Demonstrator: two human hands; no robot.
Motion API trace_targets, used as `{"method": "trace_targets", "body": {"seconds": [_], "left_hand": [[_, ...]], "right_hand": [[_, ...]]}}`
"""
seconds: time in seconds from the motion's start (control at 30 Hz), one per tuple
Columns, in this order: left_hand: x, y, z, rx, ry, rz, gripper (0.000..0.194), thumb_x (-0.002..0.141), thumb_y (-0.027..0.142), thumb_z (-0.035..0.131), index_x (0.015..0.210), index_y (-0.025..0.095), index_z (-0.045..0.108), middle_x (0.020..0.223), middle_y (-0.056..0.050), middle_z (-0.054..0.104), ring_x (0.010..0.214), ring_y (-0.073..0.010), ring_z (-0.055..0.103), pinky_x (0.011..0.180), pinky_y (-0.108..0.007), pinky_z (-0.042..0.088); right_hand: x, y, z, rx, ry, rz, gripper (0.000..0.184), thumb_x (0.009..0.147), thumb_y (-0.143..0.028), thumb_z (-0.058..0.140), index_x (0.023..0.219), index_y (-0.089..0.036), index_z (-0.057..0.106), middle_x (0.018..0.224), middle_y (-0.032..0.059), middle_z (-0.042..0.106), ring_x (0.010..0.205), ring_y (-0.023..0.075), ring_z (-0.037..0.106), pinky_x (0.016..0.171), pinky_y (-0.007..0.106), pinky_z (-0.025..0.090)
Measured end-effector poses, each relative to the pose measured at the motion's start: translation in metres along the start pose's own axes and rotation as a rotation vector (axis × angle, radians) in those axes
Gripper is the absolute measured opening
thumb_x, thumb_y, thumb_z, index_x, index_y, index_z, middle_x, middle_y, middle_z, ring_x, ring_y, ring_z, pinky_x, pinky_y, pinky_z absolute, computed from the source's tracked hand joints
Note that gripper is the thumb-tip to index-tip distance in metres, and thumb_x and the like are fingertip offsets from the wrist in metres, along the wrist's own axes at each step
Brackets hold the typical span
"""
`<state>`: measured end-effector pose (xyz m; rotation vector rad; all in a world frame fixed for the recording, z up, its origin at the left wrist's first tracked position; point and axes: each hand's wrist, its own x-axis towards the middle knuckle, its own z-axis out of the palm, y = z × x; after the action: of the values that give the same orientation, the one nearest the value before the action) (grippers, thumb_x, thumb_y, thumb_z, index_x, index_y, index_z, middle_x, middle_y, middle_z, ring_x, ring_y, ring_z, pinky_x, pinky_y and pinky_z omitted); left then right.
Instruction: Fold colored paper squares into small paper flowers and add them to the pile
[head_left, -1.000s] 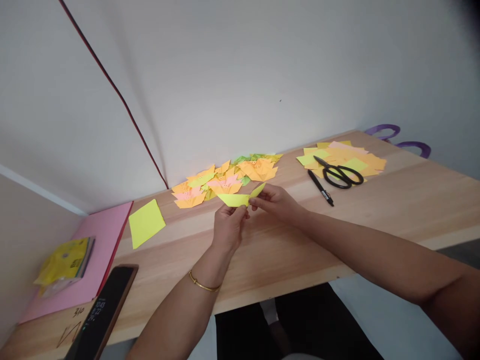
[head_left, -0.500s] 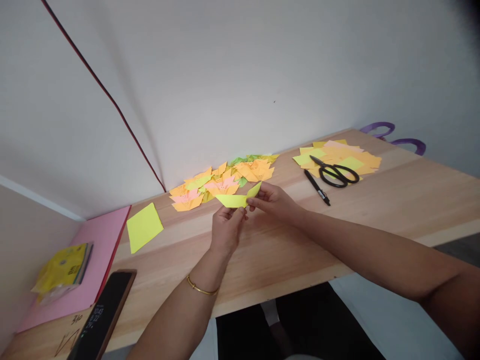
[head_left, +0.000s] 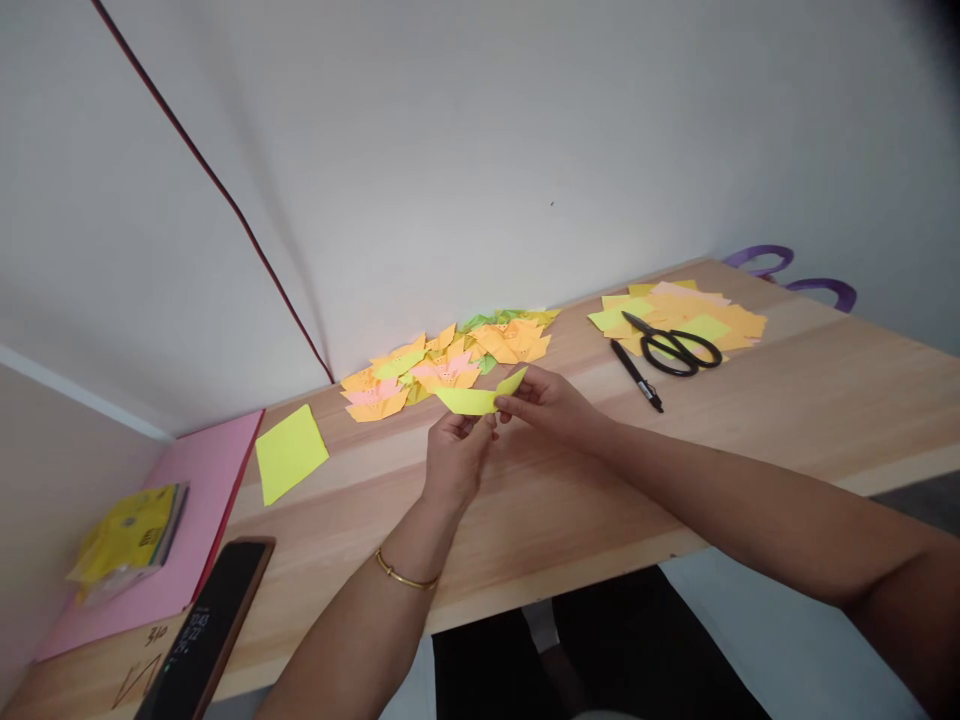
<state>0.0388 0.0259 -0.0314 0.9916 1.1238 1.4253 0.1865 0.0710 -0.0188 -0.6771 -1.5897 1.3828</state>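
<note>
A folded piece of yellow paper [head_left: 469, 401] is held up above the table by both hands, with one flap angled upward on its right side. My left hand [head_left: 456, 455] pinches its lower edge between thumb and fingers. The right end is gripped by my right hand [head_left: 544, 400], its thumb and fingertips close to the left ones. Just behind the hands lies a cluster of folded paper shapes [head_left: 446, 372] in orange, pink, yellow and green, several with small dots drawn on them. Parts of the held paper are covered by my fingers.
Black-handled scissors [head_left: 679, 350] rest on loose paper sheets [head_left: 739, 325], beside a black pen [head_left: 637, 376]. On the left are a yellow paper stack [head_left: 291, 455], a phone [head_left: 210, 625] and a yellow packet [head_left: 127, 535] on a pink folder [head_left: 214, 450]. Purple handles [head_left: 825, 292] stick out past the table's back edge.
The view shifts slightly. Both hands keep their pinch on the folded yellow paper, and the left thumb moves a little along its lower edge.
</note>
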Motion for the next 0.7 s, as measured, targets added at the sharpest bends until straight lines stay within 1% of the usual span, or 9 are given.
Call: {"method": "trace_targets", "body": {"seconds": [0.07,0.17,0.23,0.33,0.47,0.6,0.7], "left_hand": [[0.0003,-0.0003,-0.0007,0.016,0.001,-0.008,0.025,0.063,0.029,0.072,0.083,0.014,0.067,0.070,-0.003,0.064,0.058,-0.0096,0.053,0.060,-0.025,0.045],[0.0004,0.0005,-0.0013,0.026,0.000,-0.026,0.023,0.063,0.028,0.072,0.081,0.014,0.068,0.069,-0.002,0.063,0.058,-0.0092,0.053,0.059,-0.024,0.043],[0.0001,0.0013,-0.0014,0.037,0.005,-0.026,0.022,0.063,0.029,0.072,0.079,0.014,0.068,0.068,-0.002,0.063,0.058,-0.0092,0.053,0.059,-0.023,0.042],[0.0002,0.0016,-0.0018,0.047,0.003,-0.021,0.022,0.063,0.029,0.072,0.078,0.014,0.067,0.066,-0.002,0.062,0.057,-0.0096,0.052,0.058,-0.024,0.042],[0.0013,-0.0001,-0.0025,0.037,-0.018,-0.039,0.023,0.062,0.029,0.073,0.076,0.013,0.066,0.065,-0.001,0.061,0.055,-0.0091,0.051,0.058,-0.024,0.042],[0.0022,0.0010,-0.0016,-0.091,-0.075,-0.075,0.022,0.063,0.027,0.073,0.079,0.013,0.064,0.066,-0.001,0.061,0.058,-0.0088,0.052,0.060,-0.024,0.044],[0.0027,0.0054,-0.0001,-0.209,-0.073,-0.133,0.025,0.067,0.031,0.070,0.084,0.015,0.062,0.073,-0.002,0.063,0.060,-0.0098,0.056,0.063,-0.026,0.046]], "right_hand": [[-0.0004,-0.0011,-0.0008,0.024,-0.025,-0.017,0.023,0.077,-0.037,0.063,0.082,-0.018,0.052,0.073,0.0017,0.062,0.070,0.0128,0.062,0.068,0.029,0.052],[-0.0005,-0.0012,-0.0032,0.033,-0.043,-0.023,0.024,0.079,-0.035,0.062,0.092,-0.019,0.050,0.073,0.0001,0.061,0.069,0.0122,0.061,0.068,0.029,0.051],[-0.0002,-0.0002,-0.0049,0.015,-0.060,-0.028,0.026,0.079,-0.035,0.061,0.097,-0.019,0.050,0.076,0.0008,0.061,0.069,0.0120,0.061,0.067,0.028,0.051],[0.0003,0.0013,-0.0066,-0.009,-0.086,-0.050,0.024,0.080,-0.038,0.059,0.093,-0.018,0.054,0.082,0.0031,0.061,0.071,0.0124,0.060,0.068,0.029,0.051],[0.0007,0.0005,-0.0068,-0.011,-0.079,-0.064,0.022,0.080,-0.039,0.059,0.086,-0.017,0.056,0.083,0.0031,0.060,0.070,0.0120,0.060,0.067,0.028,0.051],[0.0007,-0.0011,-0.0056,-0.011,-0.061,-0.046,0.021,0.079,-0.037,0.059,0.084,-0.017,0.057,0.081,0.0025,0.060,0.068,0.0117,0.059,0.066,0.028,0.050],[0.0001,-0.0004,-0.0034,-0.013,-0.069,-0.036,0.019,0.079,-0.036,0.060,0.084,-0.018,0.057,0.079,0.0019,0.060,0.069,0.0119,0.060,0.066,0.028,0.051]]}}
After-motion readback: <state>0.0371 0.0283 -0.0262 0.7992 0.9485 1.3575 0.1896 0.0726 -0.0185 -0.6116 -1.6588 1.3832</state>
